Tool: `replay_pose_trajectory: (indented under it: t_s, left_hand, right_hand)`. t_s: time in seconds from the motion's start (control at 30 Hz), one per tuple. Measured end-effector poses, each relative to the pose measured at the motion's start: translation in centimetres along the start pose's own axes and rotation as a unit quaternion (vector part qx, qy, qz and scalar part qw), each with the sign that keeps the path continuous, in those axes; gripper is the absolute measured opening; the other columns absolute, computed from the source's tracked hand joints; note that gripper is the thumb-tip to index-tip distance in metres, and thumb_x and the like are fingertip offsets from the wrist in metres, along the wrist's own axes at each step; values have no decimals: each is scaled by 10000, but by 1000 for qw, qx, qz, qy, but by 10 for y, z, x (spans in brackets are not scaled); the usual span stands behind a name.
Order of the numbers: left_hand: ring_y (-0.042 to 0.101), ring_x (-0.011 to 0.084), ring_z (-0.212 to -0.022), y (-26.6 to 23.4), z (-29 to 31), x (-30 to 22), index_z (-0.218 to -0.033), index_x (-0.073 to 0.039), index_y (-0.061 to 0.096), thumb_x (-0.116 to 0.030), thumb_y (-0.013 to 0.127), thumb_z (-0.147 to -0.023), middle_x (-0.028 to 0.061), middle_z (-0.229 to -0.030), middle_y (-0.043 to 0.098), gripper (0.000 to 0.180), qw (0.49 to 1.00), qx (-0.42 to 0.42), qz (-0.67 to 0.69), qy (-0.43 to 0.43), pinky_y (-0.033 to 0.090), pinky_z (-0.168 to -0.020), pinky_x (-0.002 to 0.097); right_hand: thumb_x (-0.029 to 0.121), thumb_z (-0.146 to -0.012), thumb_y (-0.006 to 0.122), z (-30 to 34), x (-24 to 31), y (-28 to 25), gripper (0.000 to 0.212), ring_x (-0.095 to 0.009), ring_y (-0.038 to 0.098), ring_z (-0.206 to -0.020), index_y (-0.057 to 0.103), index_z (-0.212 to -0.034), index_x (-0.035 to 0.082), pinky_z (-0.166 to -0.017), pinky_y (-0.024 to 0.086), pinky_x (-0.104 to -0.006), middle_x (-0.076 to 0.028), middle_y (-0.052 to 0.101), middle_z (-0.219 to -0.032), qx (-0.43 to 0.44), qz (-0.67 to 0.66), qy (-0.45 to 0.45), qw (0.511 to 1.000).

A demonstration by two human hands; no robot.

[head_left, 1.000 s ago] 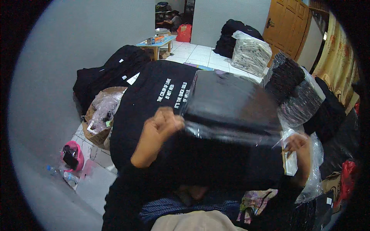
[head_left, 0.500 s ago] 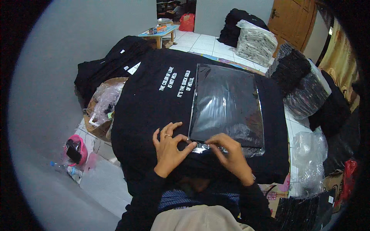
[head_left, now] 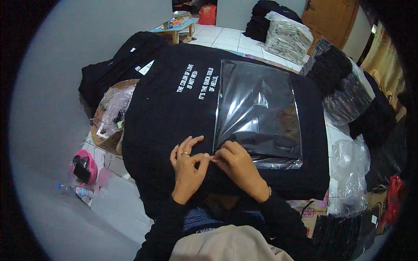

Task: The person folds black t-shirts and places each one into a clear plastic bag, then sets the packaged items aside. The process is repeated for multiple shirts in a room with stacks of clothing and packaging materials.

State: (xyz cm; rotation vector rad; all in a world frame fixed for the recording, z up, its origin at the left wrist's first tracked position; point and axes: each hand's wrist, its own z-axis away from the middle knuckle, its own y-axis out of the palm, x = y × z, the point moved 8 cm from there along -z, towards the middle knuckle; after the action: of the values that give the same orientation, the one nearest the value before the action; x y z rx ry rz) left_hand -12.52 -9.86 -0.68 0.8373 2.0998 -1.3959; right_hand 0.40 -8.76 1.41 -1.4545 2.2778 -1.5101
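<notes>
A clear plastic bag (head_left: pixel 260 117) with a folded black garment inside lies flat on a broad black cloth (head_left: pixel 165 126) that has white lettering. At the bag's near left corner, my left hand (head_left: pixel 190 169) pinches the film's edge between thumb and index finger, its other fingers raised, a ring on one. My right hand (head_left: pixel 240 170) is closed at the same corner, its fingertips almost touching the left thumb. The bit of film between the fingertips is mostly hidden. Along the near edge, the bag's shiny strip shows to the right of my right hand.
Dark garments (head_left: pixel 126 56) are heaped at far left above a cardboard box (head_left: pixel 101 130) of crumpled plastic. A pink basket (head_left: pixel 92 163) stands at left. On the right are bagged stacks (head_left: pixel 344 93) and loose clear plastic (head_left: pixel 348 169). A low table (head_left: pixel 176 28) stands at the back.
My right hand has moved left along the bag's near edge to the corner by my left hand. The near strip looks flatter, and the bag's reflections have changed. The whole view has shifted slightly.
</notes>
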Motion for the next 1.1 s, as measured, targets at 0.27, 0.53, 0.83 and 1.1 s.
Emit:
replay_pose_trajectory:
  t_s: [0.27,0.53,0.83,1.1]
  left_hand:
    - [402,206,-1185,0,-24,-15,-682,-140,736,-405,734,-747,-17,-1153,561,273,994,-37,-96,-28,175,-983,465]
    - [447,206,-1190,-1,-14,-20,-1057,-154,667,-188,607,-859,15,-1209,551,209,992,24,-86,93,176,-1042,446]
    - [524,181,-1036,1,-20,-31,-913,-160,666,-185,761,-710,-10,-993,570,226,983,68,-23,168,250,-973,419]
    - [561,160,-998,-2,-11,-44,-735,-208,606,-295,800,-636,-70,-972,597,235,930,-36,-95,354,215,-1000,453]
  right_hand:
    - [101,-789,677,38,-18,-27,162,-176,574,-805,542,-838,27,-676,469,-322,-55,562,-820,146,-339,65,927]
    - [149,-894,546,312,-195,-319,163,-186,529,-648,512,-968,7,-574,468,-328,-41,503,-736,-287,120,523,793]
    - [66,-784,672,234,-135,-281,490,-354,488,-1202,581,-1252,177,-990,407,-404,-106,522,-1324,-191,378,333,843]
    - [-8,-711,714,129,-88,-180,206,-232,576,-956,672,-885,94,-853,468,-355,-49,653,-1059,-102,134,87,982]
